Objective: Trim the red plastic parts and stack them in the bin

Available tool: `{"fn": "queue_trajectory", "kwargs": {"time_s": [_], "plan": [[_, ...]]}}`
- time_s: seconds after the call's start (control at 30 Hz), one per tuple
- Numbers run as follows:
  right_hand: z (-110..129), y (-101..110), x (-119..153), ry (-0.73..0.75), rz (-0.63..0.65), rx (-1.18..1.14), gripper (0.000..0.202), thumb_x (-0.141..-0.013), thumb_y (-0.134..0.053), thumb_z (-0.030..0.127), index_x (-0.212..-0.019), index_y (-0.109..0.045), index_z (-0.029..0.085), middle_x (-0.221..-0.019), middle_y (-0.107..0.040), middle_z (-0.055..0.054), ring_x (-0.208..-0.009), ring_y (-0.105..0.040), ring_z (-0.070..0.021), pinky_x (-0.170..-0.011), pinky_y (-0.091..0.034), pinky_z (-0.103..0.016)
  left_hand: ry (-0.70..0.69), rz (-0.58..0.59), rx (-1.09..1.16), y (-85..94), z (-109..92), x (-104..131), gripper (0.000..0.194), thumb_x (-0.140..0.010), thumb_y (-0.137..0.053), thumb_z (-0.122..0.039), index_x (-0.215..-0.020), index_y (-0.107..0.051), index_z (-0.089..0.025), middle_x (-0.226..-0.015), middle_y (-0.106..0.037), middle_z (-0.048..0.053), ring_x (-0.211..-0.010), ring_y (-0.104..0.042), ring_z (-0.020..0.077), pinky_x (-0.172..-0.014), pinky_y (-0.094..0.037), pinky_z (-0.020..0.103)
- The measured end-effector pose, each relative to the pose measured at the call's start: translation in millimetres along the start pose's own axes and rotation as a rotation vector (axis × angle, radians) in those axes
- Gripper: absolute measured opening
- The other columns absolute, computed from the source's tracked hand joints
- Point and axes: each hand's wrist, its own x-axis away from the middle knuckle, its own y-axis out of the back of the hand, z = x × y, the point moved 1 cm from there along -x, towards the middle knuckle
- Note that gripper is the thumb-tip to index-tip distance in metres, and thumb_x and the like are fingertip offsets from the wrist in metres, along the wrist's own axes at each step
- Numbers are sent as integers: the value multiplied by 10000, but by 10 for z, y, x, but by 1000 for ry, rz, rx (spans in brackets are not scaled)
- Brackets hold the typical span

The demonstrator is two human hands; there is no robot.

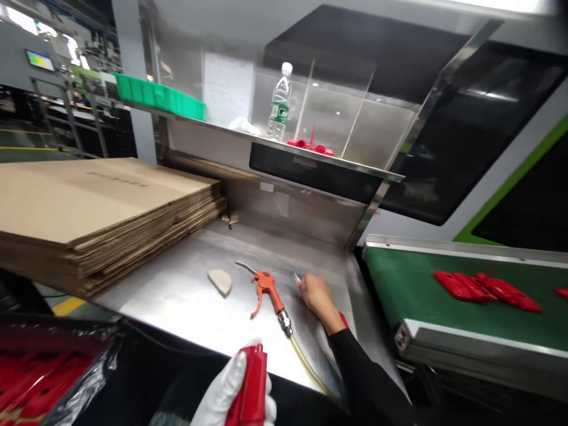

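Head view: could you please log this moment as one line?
left hand: gloved, holds red part | right hand: bare, on steel table, at small blade | air gun: lying between

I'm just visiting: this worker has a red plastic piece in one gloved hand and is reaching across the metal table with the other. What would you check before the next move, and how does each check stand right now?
1. Left hand has a firm grip on the red plastic part: ok, gloved fingers wrap it.
2. Right hand has its small metal tool secured: cannot tell, only a tip shows.
3. Air blow gun within reach: ok, it lies on the metal table beside the right hand.
4. Hose free of the right arm: cannot tell, it runs close along the sleeve.
5. More red parts waiting on the green belt: ok.
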Motion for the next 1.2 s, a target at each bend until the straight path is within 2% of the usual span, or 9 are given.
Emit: {"fn": "queue_trajectory", "kwargs": {"time_s": [0.17, 0.27, 0.37, 0.53, 0.7, 0.8, 0.9, 1.1, 1.2], "plan": [[300, 212, 702, 210, 56, -466, 236, -1030, -448, 442, -970, -455, 214, -823, -583, 29, -778, -595, -126, -742, -488, -266, -104, 206, 235, -60, -68, -19, 1162, -653, -753, -690, -1555, -110, -339, -806, -734, 41, -408, -558, 113, -361, -428, 184], [422, 299, 1220, 240, 125, -590, 292, -965, -556, 498, -912, -465, 226, -820, -514, 37, -760, -518, -114, -706, -422, -234, -106, 291, 317, -176, -82, -31, 979, -753, -603, -758, -1548, -145, -416, -865, -721, 49, -422, -545, 134, -342, -381, 200], [349, 353, 1552, 209, 283, -723, 291, -883, -695, 468, -914, -536, 226, -824, -497, 43, -754, -471, -106, -687, -370, -224, -29, 241, 278, -297, -104, -19, 722, -875, -514, -680, -1514, -250, -470, -844, -671, 21, -513, -594, 204, -373, -388, 253], [145, 500, 1720, 309, 378, -525, 394, -889, -691, 375, -1266, -576, 367, -958, -623, 25, -847, -594, -139, -744, -442, -234, 100, 235, 235, -436, -105, -4, 424, -917, -591, -428, -1323, -523, -324, -729, -614, 0, -396, -437, 101, -365, -245, 207], [228, 605, 1854, 561, 262, -116, 132, -959, -558, 253, -1084, -582, 287, -924, -650, 21, -778, -641, -130, -677, -480, -224, 36, 241, 26, -482, -77, -151, 175, -784, -711, -327, -891, -653, -201, -495, -534, -29, -331, -320, 47, -360, -206, 169], [348, 639, 1940, 707, 70, 148, 269, -1037, -447, 312, -1296, -511, 277, -827, -669, 30, -629, -653, -129, -515, -445, -248, -2, 197, -70, -468, -116, -209, 176, -739, -763, -310, -831, -670, -191, -422, -522, -31, -339, -416, 96, -370, -263, 199], [475, 674, 1980, 862, 9, 277, 421, -1034, -459, 458, -1391, -475, 236, -727, -665, 45, -523, -646, -116, -409, -393, -257, -49, 157, -146, -443, -180, -180, 233, -680, -827, -308, -814, -689, -177, -405, -497, -49, -374, -448, 105, -397, -296, 211], [639, 599, 2042, 755, -217, 355, 582, -1006, -216, 682, -1232, -613, 324, -620, -551, 43, -446, -560, -129, -424, -305, -296, -147, 0, -331, -489, -262, 5, 233, -656, -840, -328, -791, -712, -189, -423, -487, -70, -387, -420, 70, -438, -312, 195], [679, 548, 2078, 746, -320, 352, 586, -954, -323, 749, -1175, -661, 324, -599, -538, 38, -431, -520, -127, -433, -299, -298, -173, -28, -345, -566, -307, 96, 182, -658, -834, -281, -765, -715, -196, -436, -493, -66, -404, -421, 81, -435, -325, 203]]}}
